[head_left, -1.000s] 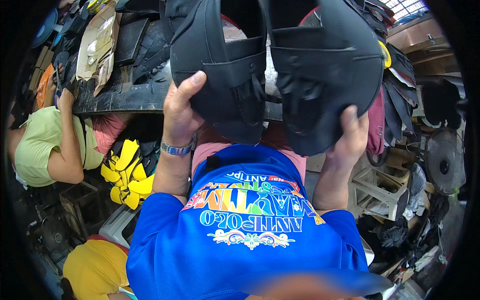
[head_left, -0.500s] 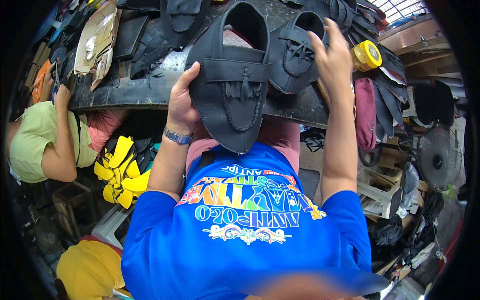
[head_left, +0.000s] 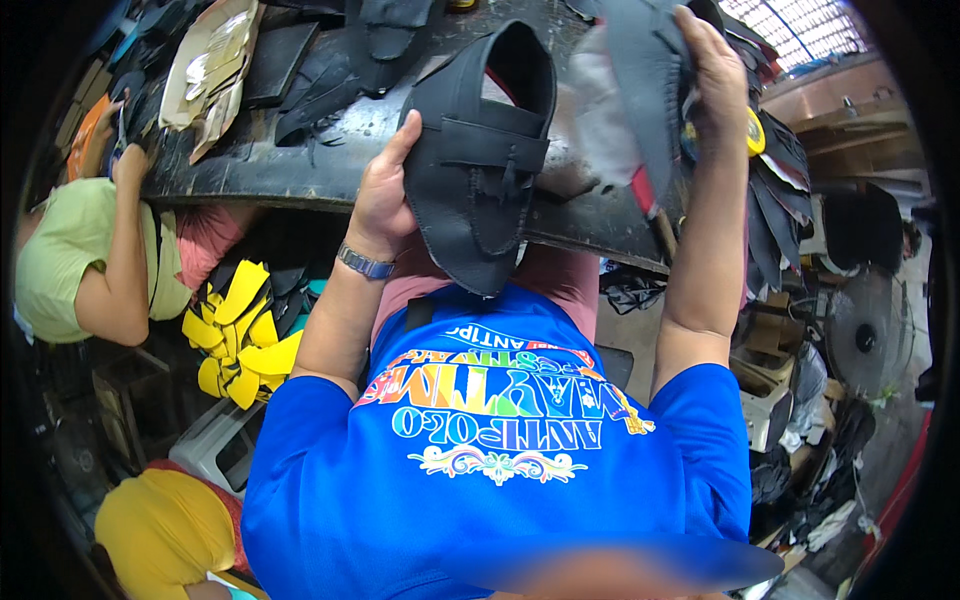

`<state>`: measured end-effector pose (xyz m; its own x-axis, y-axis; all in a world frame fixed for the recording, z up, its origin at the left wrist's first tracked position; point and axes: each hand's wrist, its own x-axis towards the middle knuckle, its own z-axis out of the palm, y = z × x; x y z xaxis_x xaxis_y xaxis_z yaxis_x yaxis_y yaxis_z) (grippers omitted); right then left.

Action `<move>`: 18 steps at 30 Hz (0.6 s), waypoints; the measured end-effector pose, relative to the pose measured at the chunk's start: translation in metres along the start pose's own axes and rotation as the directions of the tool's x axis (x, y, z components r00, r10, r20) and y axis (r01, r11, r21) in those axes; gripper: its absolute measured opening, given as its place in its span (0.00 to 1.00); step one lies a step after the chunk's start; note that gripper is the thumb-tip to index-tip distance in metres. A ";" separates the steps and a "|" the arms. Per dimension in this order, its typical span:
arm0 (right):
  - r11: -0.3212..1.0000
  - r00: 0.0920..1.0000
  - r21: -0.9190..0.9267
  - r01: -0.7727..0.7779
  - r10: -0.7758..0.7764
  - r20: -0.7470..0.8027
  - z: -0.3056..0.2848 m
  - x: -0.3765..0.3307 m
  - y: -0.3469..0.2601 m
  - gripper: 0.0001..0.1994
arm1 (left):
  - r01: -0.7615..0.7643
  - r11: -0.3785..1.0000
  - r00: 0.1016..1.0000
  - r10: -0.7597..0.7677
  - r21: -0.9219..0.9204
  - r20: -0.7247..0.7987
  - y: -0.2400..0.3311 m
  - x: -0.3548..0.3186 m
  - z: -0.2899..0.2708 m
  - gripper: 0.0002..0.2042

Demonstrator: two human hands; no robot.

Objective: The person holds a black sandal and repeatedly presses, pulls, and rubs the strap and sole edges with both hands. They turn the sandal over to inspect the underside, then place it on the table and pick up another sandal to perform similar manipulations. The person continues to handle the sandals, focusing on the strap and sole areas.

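Observation:
My left hand is closed on the side of a black leather shoe upper, its thumb over the edge. That upper has a strap with a tassel, stitching around the toe and an open top, and its toe points toward me. Up to the right, my right hand grips a second black shoe upper, raised and turned on its side above the table. Its fingers lie along the far side, partly hidden, and the piece is slightly blurred.
The dark worktable carries a cardboard tray and more black leather pieces. A yellow-lidded jar is partly behind my right forearm. At left sits a person in a pale green shirt, near yellow cut pieces.
My right hand has gone from open fingers beside the second upper to gripping it, lifting it and turning it on its side. The upper in my left hand has shifted slightly right and tilted.

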<state>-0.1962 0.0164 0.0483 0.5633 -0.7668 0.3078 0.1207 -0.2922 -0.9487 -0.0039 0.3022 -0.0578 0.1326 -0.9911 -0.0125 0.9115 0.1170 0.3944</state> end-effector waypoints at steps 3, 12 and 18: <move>0.964 0.971 -0.184 0.190 -0.157 0.181 0.067 -0.054 -0.003 0.16 | -0.062 0.991 0.996 0.070 0.119 -0.063 -0.013 0.015 0.013 0.27; 0.955 0.833 -0.075 -0.286 0.287 0.473 0.064 -0.119 -0.017 0.26 | -0.150 0.776 0.988 0.141 0.613 0.064 -0.047 0.001 0.038 0.27; 0.968 0.949 0.127 -0.215 0.176 0.261 0.036 -0.143 -0.045 0.24 | 0.069 0.948 0.996 -0.084 0.310 0.035 -0.047 0.027 0.054 0.31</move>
<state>-0.2526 0.1594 0.0441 0.7695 -0.6297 0.1061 0.0995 -0.0460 -0.9940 -0.0638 0.2660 -0.0275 0.0418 -0.9990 -0.0133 0.7527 0.0228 0.6580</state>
